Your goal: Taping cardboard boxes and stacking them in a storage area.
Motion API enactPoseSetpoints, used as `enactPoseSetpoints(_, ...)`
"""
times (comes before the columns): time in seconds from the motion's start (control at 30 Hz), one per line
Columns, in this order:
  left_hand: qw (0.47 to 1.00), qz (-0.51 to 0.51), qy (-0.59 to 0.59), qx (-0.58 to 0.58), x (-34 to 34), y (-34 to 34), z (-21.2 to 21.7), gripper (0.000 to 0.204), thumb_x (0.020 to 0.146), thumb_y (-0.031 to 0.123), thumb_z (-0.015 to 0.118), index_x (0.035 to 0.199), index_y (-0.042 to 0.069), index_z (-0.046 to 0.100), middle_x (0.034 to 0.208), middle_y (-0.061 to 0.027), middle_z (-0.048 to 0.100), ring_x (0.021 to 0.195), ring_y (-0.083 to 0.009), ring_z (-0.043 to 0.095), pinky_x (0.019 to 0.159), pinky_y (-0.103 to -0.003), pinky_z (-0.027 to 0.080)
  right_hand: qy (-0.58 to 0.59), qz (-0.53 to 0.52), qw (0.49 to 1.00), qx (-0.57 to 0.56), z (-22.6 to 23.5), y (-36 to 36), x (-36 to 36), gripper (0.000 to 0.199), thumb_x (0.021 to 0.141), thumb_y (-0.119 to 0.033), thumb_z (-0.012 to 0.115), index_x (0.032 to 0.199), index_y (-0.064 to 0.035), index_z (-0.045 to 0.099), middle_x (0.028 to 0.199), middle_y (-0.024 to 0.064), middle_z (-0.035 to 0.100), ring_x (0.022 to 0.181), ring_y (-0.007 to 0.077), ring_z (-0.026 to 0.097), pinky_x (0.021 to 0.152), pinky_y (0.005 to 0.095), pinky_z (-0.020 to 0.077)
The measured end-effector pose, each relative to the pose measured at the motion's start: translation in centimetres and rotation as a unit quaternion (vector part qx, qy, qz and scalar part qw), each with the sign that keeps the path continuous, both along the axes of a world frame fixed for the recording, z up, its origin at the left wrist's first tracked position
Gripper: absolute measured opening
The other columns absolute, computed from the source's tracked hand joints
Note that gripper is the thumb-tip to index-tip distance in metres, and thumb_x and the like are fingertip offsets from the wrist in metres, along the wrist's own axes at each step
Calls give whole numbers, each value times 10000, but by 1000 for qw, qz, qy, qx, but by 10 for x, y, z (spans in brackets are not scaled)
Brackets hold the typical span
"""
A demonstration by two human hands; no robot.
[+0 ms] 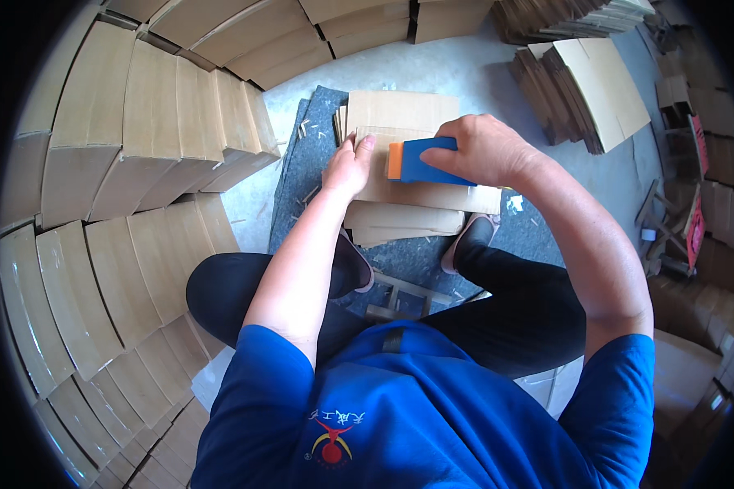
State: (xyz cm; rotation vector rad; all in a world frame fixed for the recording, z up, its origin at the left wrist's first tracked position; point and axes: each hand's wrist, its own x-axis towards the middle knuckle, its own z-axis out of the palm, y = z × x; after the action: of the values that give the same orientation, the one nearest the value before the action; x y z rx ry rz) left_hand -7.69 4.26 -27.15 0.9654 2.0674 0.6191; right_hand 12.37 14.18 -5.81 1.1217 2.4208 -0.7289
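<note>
Several brown cardboard pieces [404, 104] lie stacked in front of me, between my feet. My left hand [351, 167] is closed on the left edge of an upper cardboard piece [374, 192], with its thumb on top. My right hand [489, 151] grips a flat blue tool with an orange end [430, 161]; its exact kind is not clear. The orange end points left, toward my left hand, and lies over the cardboard. The fingers of my right hand partly cover the blue part.
Under the stack lies a dark grey mat [289, 183] dotted with small scraps. Tall rows of cardboard boxes [151, 106] line the left and far sides. At the back right stands a bundle of flat cardboard [603, 94]. My foot [470, 240] is beside the stack.
</note>
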Motion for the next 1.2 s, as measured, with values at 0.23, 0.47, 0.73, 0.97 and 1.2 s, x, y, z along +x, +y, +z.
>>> enactPoseSetpoints(0.23, 999, 3, -31, 34, 5, 4, 0, 767, 961, 647, 393, 1482, 84, 387, 1493, -172, 441, 1392, -337, 401, 1139, -493, 280, 90, -93, 990, -59, -3, 11, 87, 548, 915, -496, 650, 1199, -28, 673, 1051, 169, 717, 953, 260, 712, 883, 383, 586)
enactPoseSetpoints(0.47, 996, 17, -69, 61, 10, 2, 9, 739, 973, 596, 436, 1446, 28, 425, 1433, -212, 495, 1339, -350, 463, 1110, -408, 344, 66, -114, 989, -65, -13, 29, 155, 640, 876, -554, 672, 1235, -24, 652, 1076, 177, 705, 968, 286, 710, 868, 404, 592)
enactPoseSetpoints(0.73, 989, 1, 146, -25, 22, 8, 31, 703, 972, 588, 442, 1480, 104, 399, 1529, -167, 391, 1414, -347, 362, 1143, -580, 234, 82, -144, 985, -54, -34, 31, 169, 564, 876, -514, 684, 1166, -31, 695, 1047, 166, 718, 934, 274, 718, 861, 378, 593)
enactPoseSetpoints(0.97, 873, -189, 431, 127, 69, 18, 59, 522, 996, 315, 494, 1463, 89, 433, 1585, -128, 302, 1502, -285, 185, 1203, -541, 63, 115, -164, 979, -45, -41, 28, 177, 528, 855, -459, 691, 1121, -3, 703, 969, 189, 722, 874, 273, 714, 843, 369, 574)
enactPoseSetpoints(1.2, 888, -269, 348, 136, 148, 35, 55, 539, 996, 323, 469, 1486, 111, 395, 1591, -102, 297, 1500, -262, 190, 1223, -471, 85, 150, -170, 972, -66, -61, 26, 204, 525, 857, -456, 700, 1142, -15, 699, 975, 177, 724, 888, 260, 710, 857, 365, 564)
